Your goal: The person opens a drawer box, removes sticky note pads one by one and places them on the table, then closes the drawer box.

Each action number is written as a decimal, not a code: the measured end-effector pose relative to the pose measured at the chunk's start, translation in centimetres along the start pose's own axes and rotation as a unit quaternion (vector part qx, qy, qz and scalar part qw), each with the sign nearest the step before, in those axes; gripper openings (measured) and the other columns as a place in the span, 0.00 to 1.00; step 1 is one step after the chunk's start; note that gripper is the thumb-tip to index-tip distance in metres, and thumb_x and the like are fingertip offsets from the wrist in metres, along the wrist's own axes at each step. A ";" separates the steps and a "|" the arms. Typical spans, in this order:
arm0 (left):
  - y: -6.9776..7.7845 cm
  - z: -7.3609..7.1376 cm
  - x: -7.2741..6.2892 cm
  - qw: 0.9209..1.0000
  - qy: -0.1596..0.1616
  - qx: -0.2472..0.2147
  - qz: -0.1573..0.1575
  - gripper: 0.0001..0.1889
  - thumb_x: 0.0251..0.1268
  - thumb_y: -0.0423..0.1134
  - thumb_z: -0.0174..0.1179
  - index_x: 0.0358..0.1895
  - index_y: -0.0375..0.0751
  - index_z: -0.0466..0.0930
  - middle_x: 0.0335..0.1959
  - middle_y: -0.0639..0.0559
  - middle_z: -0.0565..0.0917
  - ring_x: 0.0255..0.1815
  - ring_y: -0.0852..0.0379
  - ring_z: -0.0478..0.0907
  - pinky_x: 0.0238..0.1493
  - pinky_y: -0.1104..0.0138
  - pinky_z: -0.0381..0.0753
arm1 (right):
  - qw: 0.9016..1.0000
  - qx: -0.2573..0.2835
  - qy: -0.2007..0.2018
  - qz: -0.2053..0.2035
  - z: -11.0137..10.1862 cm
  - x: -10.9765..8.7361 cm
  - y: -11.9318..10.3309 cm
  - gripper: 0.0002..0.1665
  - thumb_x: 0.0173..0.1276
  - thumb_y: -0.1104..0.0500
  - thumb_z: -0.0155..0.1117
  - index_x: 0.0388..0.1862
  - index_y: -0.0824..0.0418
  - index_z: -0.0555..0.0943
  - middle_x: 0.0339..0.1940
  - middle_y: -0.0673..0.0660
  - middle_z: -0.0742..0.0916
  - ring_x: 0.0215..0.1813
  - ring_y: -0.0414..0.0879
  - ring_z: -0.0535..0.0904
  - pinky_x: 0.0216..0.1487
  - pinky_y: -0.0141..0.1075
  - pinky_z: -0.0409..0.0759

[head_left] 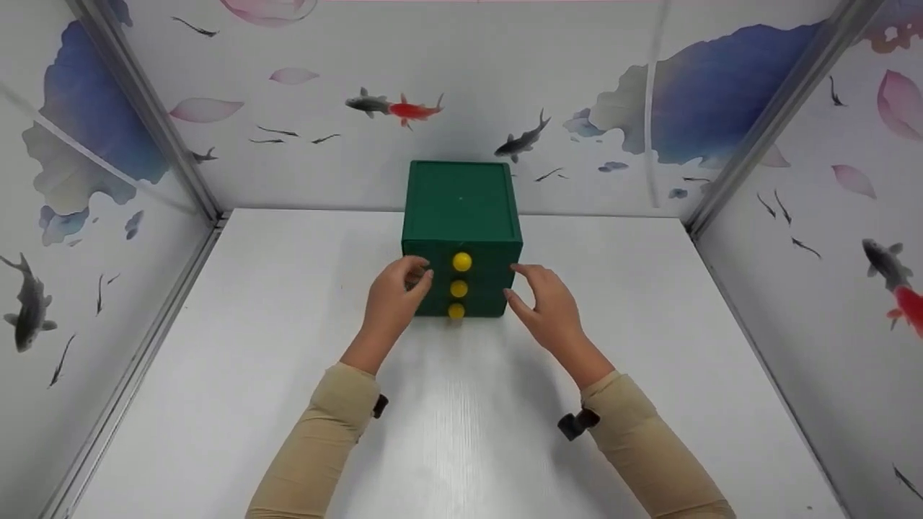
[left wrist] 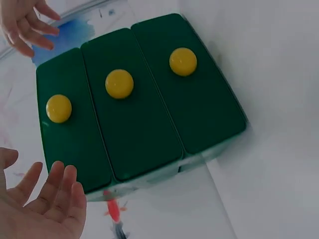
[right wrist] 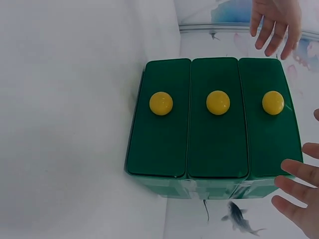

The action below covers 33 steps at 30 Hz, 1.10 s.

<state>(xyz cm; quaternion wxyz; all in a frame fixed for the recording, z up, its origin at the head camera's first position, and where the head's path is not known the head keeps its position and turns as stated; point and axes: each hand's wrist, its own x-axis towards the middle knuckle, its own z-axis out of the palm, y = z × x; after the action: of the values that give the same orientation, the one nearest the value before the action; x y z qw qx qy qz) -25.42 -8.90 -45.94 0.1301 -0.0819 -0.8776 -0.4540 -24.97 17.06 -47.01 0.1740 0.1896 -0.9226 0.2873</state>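
A green cabinet (head_left: 462, 205) of three stacked drawers stands toward the back of the table. Each drawer front carries a round yellow knob, such as the top knob (head_left: 462, 262); all three drawers look closed. My left hand (head_left: 393, 292) is at the cabinet's left front edge, its fingers loosely bent and holding nothing. At the right front edge is my right hand (head_left: 548, 299), thumb and fingers apart with nothing between them. The left wrist view shows the left hand (left wrist: 50, 206) beside the cabinet front (left wrist: 139, 129). Whether fingertips touch the sides is hard to tell.
The white table (head_left: 288, 324) extends around the cabinet. A white back wall (head_left: 303, 166) printed with fish and petals rises behind it, with similar walls left and right. Metal posts (head_left: 148, 108) frame the corners.
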 end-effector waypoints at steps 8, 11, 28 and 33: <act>1.2 2.5 0.7 0.998 -0.030 -0.023 -0.052 0.12 0.72 0.46 0.58 0.49 0.45 0.82 0.40 0.56 0.82 0.41 0.58 0.77 0.45 0.65 0.79 | 1.000 0.009 0.025 0.003 -0.5 1.2 -0.5 0.22 0.74 0.51 0.58 0.59 0.62 0.77 0.54 0.58 0.82 0.57 0.53 0.75 0.60 0.47 0.73; 1.5 2.2 1.1 0.999 0.011 -0.026 -0.028 0.10 0.72 0.45 0.58 0.46 0.45 0.83 0.38 0.56 0.82 0.38 0.59 0.77 0.43 0.67 0.79 | 1.000 0.024 0.013 0.014 0.0 1.5 -1.1 0.21 0.75 0.50 0.57 0.57 0.62 0.78 0.53 0.57 0.83 0.56 0.51 0.76 0.60 0.46 0.74; -0.1 -2.3 6.4 0.994 0.029 0.035 -0.097 0.22 0.74 0.45 0.55 0.67 0.42 0.73 0.56 0.43 0.79 0.53 0.49 0.77 0.51 0.59 0.78 | 0.972 0.145 -0.066 0.172 4.6 3.9 -4.1 0.22 0.73 0.41 0.57 0.49 0.57 0.82 0.40 0.48 0.85 0.42 0.44 0.79 0.46 0.39 0.79; -0.2 -3.1 7.6 0.983 -0.073 0.017 -0.169 0.30 0.74 0.53 0.52 0.71 0.39 0.67 0.62 0.41 0.76 0.59 0.47 0.75 0.57 0.56 0.75 | 0.958 0.173 -0.075 0.216 5.1 4.7 -4.1 0.24 0.73 0.39 0.56 0.48 0.57 0.82 0.39 0.50 0.85 0.41 0.47 0.78 0.46 0.40 0.79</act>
<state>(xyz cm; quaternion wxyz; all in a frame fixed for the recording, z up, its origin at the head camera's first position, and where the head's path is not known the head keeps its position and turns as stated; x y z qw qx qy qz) -32.21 -11.39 -42.06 -0.0114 0.0368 -0.8937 -0.4470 -28.27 9.74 -47.03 0.0026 0.0337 -0.8881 0.4584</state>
